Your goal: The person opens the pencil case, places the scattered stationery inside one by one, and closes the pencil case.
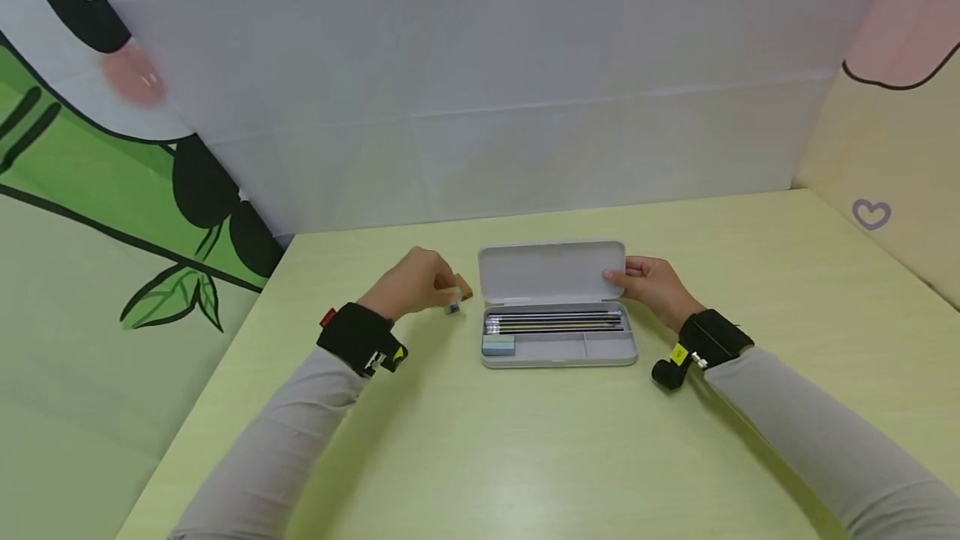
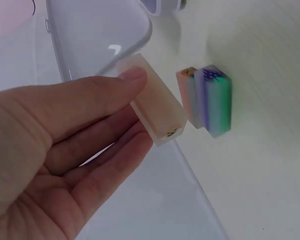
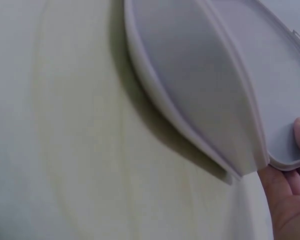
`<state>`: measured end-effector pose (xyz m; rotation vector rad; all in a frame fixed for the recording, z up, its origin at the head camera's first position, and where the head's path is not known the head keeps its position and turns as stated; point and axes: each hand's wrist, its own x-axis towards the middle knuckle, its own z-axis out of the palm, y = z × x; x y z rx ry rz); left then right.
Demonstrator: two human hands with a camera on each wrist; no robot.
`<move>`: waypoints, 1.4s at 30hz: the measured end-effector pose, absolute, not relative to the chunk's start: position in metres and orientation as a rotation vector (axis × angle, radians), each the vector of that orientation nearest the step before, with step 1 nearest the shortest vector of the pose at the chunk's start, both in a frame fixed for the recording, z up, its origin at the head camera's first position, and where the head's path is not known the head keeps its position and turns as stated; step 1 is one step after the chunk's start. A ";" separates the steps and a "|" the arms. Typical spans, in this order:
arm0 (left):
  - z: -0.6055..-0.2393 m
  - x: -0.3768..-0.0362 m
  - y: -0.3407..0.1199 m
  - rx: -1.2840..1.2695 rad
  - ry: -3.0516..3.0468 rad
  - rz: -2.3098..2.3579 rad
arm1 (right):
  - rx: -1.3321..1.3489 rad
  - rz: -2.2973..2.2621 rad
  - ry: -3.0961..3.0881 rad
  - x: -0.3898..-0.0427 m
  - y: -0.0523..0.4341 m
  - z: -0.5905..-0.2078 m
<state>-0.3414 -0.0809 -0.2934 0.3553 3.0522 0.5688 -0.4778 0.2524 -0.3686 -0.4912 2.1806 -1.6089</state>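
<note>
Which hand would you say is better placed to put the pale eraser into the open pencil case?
Probably the left hand: its fingers already hold the pale eraser beside the pencil case. The right hand holds the lid open.

Bright, even light, soft shadows under the case (image 1: 557, 307). Head view bends at the edges; both wrist views are pretty blurry up close.

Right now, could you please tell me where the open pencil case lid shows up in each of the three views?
Head: the lid stands open at table centre, behind the tray of pencils, the right hand holding its right edge.
Left wrist: upper left, a pale curved panel behind the left hand.
Right wrist: it fills the upper right, thumb on its corner.
Shared landmark: the yellow-green table.
</note>
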 end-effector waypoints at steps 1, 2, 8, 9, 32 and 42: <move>-0.293 -0.343 -0.077 0.358 3.051 0.565 | -0.493 -1.610 2.178 -0.478 0.252 -0.369; -0.292 -0.345 -0.073 0.359 3.051 0.560 | -0.491 -1.611 2.176 -0.479 0.252 -0.369; -0.290 -0.353 -0.049 0.370 3.039 0.535 | -0.503 -1.616 2.170 -0.484 0.252 -0.370; -0.290 -0.354 -0.044 0.388 3.040 0.534 | -0.510 -1.614 2.171 -0.485 0.252 -0.370; -0.307 -0.366 0.024 0.734 2.978 0.513 | -0.498 -1.595 2.164 -0.505 0.252 -0.371; -0.314 -0.372 0.032 0.690 2.974 0.533 | -0.531 -1.593 2.155 -0.515 0.253 -0.371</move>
